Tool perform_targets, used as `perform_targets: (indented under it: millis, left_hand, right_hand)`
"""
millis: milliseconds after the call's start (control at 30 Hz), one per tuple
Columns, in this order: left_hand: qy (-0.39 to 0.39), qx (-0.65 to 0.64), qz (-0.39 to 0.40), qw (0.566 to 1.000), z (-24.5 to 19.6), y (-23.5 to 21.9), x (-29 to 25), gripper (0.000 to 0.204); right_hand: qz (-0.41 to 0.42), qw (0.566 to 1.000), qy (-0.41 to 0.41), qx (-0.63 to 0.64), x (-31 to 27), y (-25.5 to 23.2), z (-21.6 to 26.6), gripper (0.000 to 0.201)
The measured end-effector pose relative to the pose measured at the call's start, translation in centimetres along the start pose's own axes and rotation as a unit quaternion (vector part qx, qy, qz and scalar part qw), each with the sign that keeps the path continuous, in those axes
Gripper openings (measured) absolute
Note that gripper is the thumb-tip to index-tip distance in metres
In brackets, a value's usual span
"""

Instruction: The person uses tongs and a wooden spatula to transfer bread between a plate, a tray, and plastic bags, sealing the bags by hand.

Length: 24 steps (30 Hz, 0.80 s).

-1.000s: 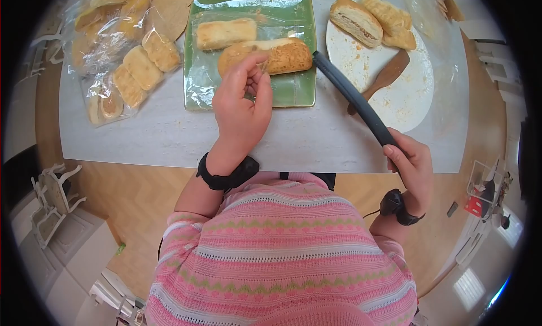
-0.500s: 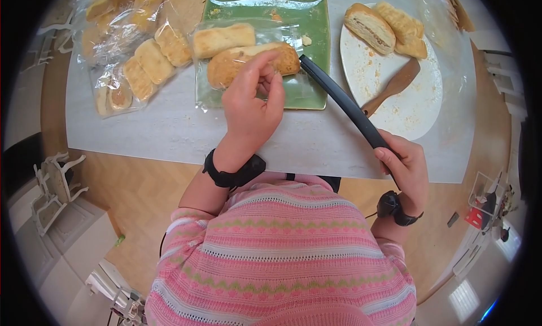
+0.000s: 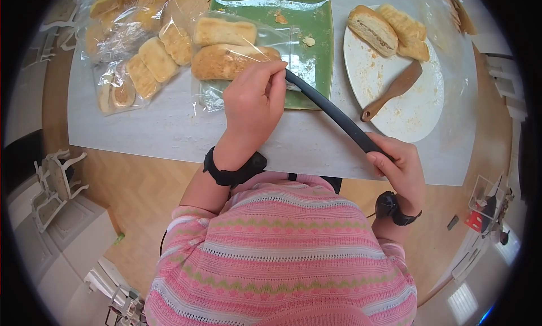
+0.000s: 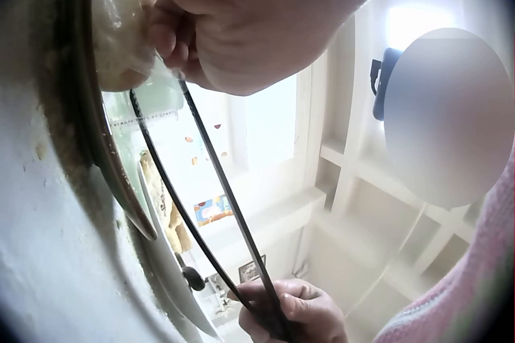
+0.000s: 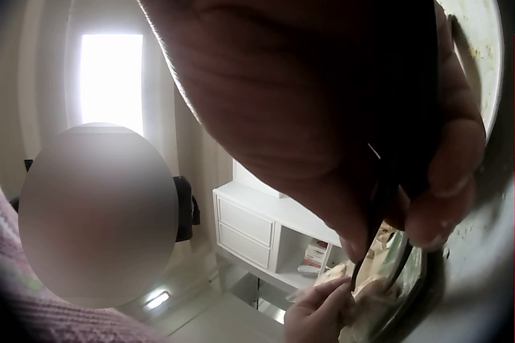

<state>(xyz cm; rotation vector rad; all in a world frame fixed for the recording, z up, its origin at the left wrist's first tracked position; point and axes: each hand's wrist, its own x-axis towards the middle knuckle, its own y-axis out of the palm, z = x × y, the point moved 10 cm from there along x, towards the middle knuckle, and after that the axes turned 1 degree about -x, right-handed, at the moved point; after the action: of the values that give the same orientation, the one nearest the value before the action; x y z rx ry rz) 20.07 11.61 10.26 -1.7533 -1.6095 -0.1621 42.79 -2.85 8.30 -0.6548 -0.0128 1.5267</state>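
Over the white bench's (image 3: 169,134) near edge, my right fingers (image 3: 393,145) clamp long black tongs (image 3: 333,110); my left fingers (image 3: 264,72) pinch the clear plastic bag (image 3: 212,100) around 2 oblong golden breads (image 3: 217,64).

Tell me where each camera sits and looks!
Head: on the head, facing forward and down at black tongs; shows striped sweater, left grip, right grip.
Left wrist: worn there, looks past left grip toward right grip; head, sweater also show.
Right wrist: worn there, looks past right grip toward left; head, sweater show.
Both wrist views share tongs.
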Motion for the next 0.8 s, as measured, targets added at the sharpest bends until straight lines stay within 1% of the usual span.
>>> perform_targets:
  millis: [133, 200, 333, 400, 533, 600, 633, 700, 800]
  left_hand:
    - [0.007, -0.006, -0.011, 1.000, -0.2, -0.5, -0.1, 0.011]
    - [-0.010, -0.007, -0.021, 1.000, 0.1, -0.9, -0.1, 0.011]
    - [-0.005, -0.014, -0.021, 1.000, 0.1, -0.9, 0.0, 0.011]
    - [0.017, -0.034, 0.002, 0.999, -0.2, -0.1, -0.1, 0.010]
    - [0.017, -0.036, 0.019, 0.999, -0.3, 0.2, -0.2, 0.010]
    - [-0.004, -0.042, 0.012, 0.999, -0.1, -0.1, -0.1, 0.011]
    - [-0.002, -0.045, 0.014, 0.999, -0.1, 0.0, -0.1, 0.011]
    - [-0.023, -0.058, 0.009, 0.998, 0.3, -0.1, 0.0, 0.011]
    - [-0.027, -0.056, 0.005, 0.998, 0.6, 0.0, -0.2, 0.011]
  right_hand:
    - [-0.023, 1.000, 0.003, 0.004, -0.1, -0.6, -0.3, 0.033]
    - [-0.016, 1.000, 0.003, 0.005, -0.3, -1.0, -0.3, 0.034]
    - [0.009, 1.000, -0.001, 0.002, -0.3, -0.8, -0.2, 0.033]
    - [0.009, 0.999, -0.005, -0.036, 0.1, -0.4, -0.2, 0.033]
    - [-0.010, 1.000, 0.001, -0.022, 0.5, -0.2, -0.3, 0.032]
    - [-0.013, 1.000, 0.000, -0.020, 0.5, -0.4, -0.3, 0.033]
    - [-0.017, 1.000, 0.002, -0.019, 0.5, -0.5, -0.4, 0.033]
    - [-0.020, 1.000, 0.005, 0.007, 0.3, -0.8, -0.5, 0.033]
    - [-0.022, 0.999, 0.010, 0.023, -0.2, -1.6, -1.2, 0.033]
